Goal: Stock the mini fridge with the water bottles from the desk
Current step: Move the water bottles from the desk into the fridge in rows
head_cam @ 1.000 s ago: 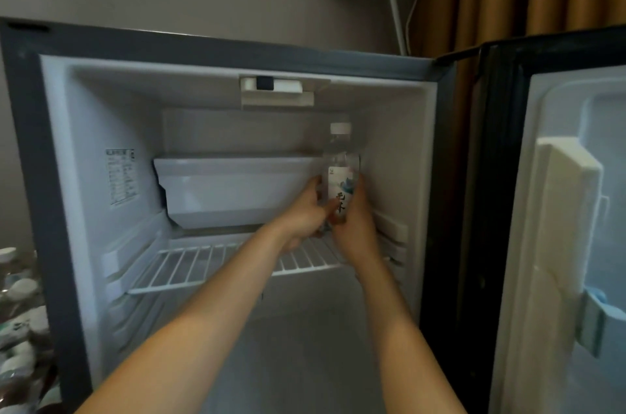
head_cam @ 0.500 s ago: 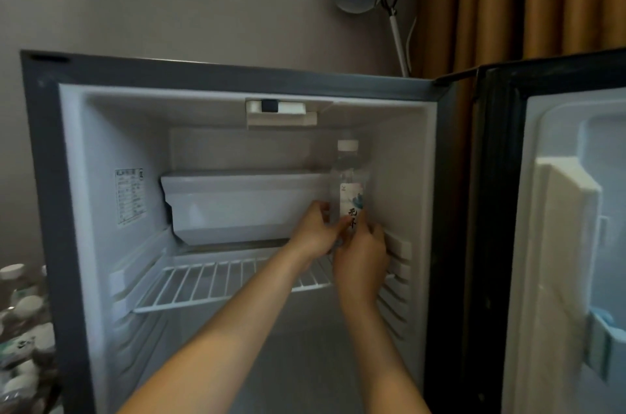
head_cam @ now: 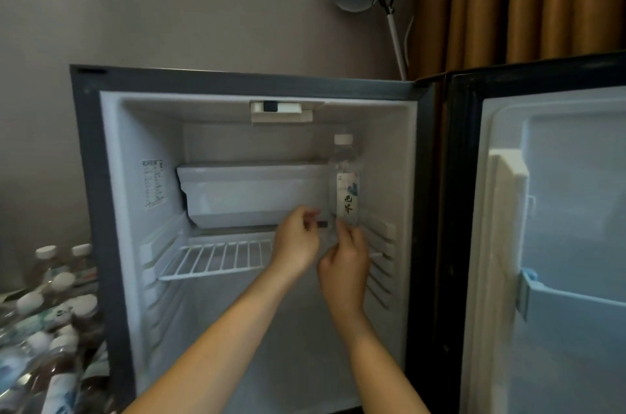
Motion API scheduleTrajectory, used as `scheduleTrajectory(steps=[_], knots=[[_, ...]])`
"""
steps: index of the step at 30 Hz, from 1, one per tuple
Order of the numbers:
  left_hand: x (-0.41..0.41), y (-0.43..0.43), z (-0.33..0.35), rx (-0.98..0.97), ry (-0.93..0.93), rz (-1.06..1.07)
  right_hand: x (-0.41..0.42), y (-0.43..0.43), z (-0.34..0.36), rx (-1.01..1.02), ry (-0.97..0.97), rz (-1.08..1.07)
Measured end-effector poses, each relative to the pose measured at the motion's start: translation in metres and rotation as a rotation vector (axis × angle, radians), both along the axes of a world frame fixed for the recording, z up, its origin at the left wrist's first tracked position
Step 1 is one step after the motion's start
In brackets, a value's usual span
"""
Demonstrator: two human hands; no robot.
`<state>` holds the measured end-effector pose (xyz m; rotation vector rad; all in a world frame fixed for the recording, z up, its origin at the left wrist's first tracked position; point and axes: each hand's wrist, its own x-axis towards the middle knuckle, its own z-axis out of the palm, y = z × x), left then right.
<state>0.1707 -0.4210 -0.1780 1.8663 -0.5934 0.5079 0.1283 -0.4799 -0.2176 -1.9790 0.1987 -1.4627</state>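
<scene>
One water bottle (head_cam: 346,186) stands on the mini fridge's (head_cam: 84,210) wire shelf (head_cam: 216,261); spare bottles (head_cam: 61,281) crowd the lower left. The left hand (head_cam: 298,244) is loosely curled and empty; the right hand (head_cam: 345,261) touches the bottle's base, grip unclear.

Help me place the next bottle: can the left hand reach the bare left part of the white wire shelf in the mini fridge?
Probably yes: the left hand hovers beside that white wire shelf, nothing lies between, and the white-capped clear plastic water bottle stands at its right end.

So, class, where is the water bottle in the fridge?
Head view: the water bottle stands upright at the right rear of the fridge, beside the white tray, above the right hand.
</scene>
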Motion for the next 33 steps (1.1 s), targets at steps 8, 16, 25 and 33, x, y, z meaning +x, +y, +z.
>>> scheduleTrajectory(steps=[8, 16, 25, 33], knots=[[-0.078, 0.089, -0.032, -0.277, -0.218, 0.052, -0.033, 0.057, -0.023, -0.209, -0.144, 0.210], [-0.106, 0.223, -0.071, -0.388, -0.124, 0.367, -0.051, 0.155, -0.053, -0.279, 0.017, 0.587], [-0.111, 0.300, -0.147, -0.161, 0.204, 0.497, -0.055, 0.209, -0.123, -0.205, 0.418, 0.724], [-0.101, 0.281, -0.213, 0.101, 0.482, 0.387, -0.055, 0.205, -0.162, -0.151, 0.592, 0.695]])
